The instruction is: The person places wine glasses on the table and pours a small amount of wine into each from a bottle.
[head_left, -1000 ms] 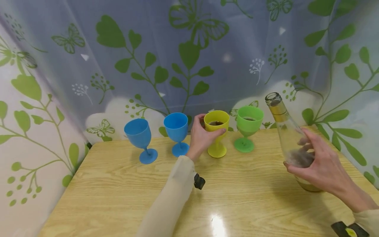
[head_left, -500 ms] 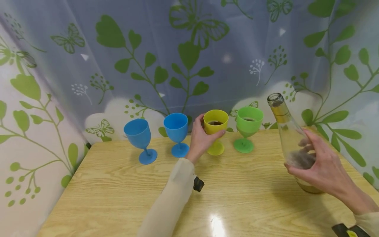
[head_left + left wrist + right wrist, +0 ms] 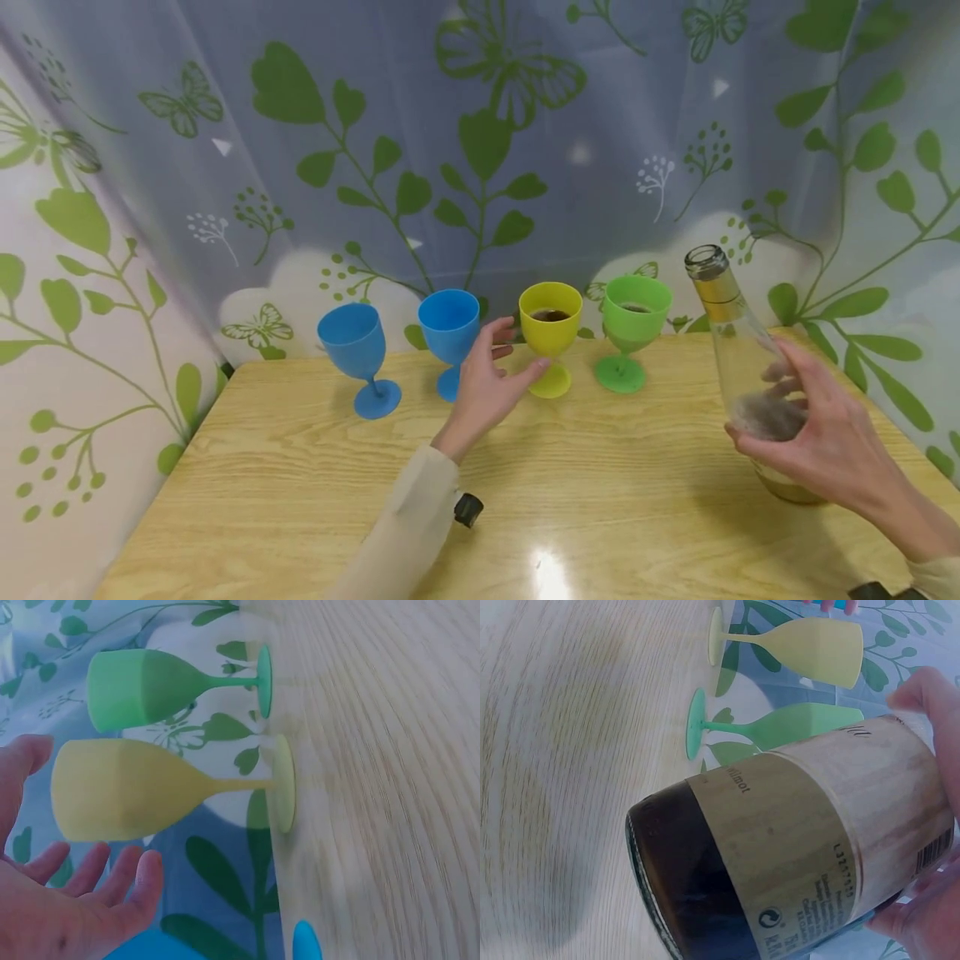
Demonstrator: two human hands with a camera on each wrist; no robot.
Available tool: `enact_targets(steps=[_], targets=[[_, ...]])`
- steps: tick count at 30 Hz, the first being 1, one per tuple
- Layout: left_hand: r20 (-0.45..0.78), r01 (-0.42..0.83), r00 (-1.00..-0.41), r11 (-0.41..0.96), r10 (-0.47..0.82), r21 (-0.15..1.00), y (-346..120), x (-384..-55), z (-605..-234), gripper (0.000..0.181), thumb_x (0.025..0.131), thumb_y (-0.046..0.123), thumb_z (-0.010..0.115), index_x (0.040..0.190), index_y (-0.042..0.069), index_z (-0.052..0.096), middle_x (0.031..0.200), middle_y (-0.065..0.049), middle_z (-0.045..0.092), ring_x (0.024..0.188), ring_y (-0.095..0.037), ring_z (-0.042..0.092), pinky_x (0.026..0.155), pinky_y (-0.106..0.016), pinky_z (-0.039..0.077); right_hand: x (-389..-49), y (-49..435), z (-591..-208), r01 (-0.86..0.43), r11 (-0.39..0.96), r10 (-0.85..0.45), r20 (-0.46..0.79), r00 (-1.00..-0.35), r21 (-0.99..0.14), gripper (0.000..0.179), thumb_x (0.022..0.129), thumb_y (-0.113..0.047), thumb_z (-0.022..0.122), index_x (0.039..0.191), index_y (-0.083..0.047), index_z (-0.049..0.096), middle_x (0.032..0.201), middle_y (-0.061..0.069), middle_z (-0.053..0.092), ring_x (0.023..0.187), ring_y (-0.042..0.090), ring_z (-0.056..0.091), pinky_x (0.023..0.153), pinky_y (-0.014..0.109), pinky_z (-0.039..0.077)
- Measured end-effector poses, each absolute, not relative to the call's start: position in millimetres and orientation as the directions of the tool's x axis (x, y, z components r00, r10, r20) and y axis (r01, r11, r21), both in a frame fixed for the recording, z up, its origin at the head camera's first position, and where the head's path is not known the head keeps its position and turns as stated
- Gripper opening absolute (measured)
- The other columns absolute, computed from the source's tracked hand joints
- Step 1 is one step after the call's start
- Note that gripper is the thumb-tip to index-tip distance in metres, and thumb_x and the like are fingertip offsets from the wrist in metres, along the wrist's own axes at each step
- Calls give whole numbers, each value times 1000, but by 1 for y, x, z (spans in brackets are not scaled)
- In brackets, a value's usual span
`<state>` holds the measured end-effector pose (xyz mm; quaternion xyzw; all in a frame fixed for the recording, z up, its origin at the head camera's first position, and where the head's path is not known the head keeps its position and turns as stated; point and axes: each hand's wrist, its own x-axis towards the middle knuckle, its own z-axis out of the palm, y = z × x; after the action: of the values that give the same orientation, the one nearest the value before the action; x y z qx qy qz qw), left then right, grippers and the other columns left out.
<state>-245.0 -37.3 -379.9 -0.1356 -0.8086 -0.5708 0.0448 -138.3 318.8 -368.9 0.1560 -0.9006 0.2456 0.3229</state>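
My left hand [image 3: 487,383] is spread beside the yellow goblet [image 3: 551,321], its fingers apart from the bowl in the left wrist view. Dark liquid shows inside that goblet, which stands upright on the table. My right hand [image 3: 825,433] grips a clear glass wine bottle [image 3: 738,350] with a gold neck band, tilted slightly to the left. Its printed label [image 3: 802,840] and the dark liquid at its base fill much of the right wrist view. The green goblet [image 3: 636,312], also holding dark liquid, stands right of the yellow one.
Two blue goblets stand to the left: one blue goblet [image 3: 448,317] partly behind my left hand, the other blue goblet [image 3: 352,342] farther out. All are near the back edge of the wooden table [image 3: 300,500]. A leaf-patterned curtain [image 3: 390,83] hangs close behind.
My left hand has let go of the yellow goblet and drawn back to the left and toward me. The right hand still holds the bottle in nearly the same place.
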Motion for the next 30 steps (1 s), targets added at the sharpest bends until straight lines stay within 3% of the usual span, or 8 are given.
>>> enact_targets(steps=[8,18,23,30], targets=[[284,296,-955,279,85,913,-60,-235,-376,58,91,36,78,141,22,54,136,-1,60,127,-29,59,103,-53,50,-138,318,-370,-442,831,-126,661,-740,-337,123,44,-1,96,153,-7,40,106,9,60,99,-27,36,66,4,39],[403,347,-886,248,-229,904,-83,-234,-383,42,89,31,82,121,11,64,117,-7,68,106,-25,70,86,-39,55,-137,313,-371,-450,819,-129,651,-748,-356,120,45,-2,96,152,-8,42,106,8,60,97,-23,39,66,4,40],[405,320,-855,285,-324,904,-88,-236,-384,50,86,33,83,124,10,60,121,-8,62,110,-30,65,85,-38,52,-137,311,-373,-457,817,-136,651,-746,-353,121,45,-4,97,153,-8,42,107,9,61,96,-21,41,66,5,41],[314,196,-884,337,-346,921,-90,-242,-384,73,84,41,84,141,15,46,138,-11,46,127,-32,49,101,-48,46,-137,310,-375,-459,824,-153,649,-745,-332,120,46,-6,96,152,-8,42,106,9,63,95,-17,45,63,13,44]])
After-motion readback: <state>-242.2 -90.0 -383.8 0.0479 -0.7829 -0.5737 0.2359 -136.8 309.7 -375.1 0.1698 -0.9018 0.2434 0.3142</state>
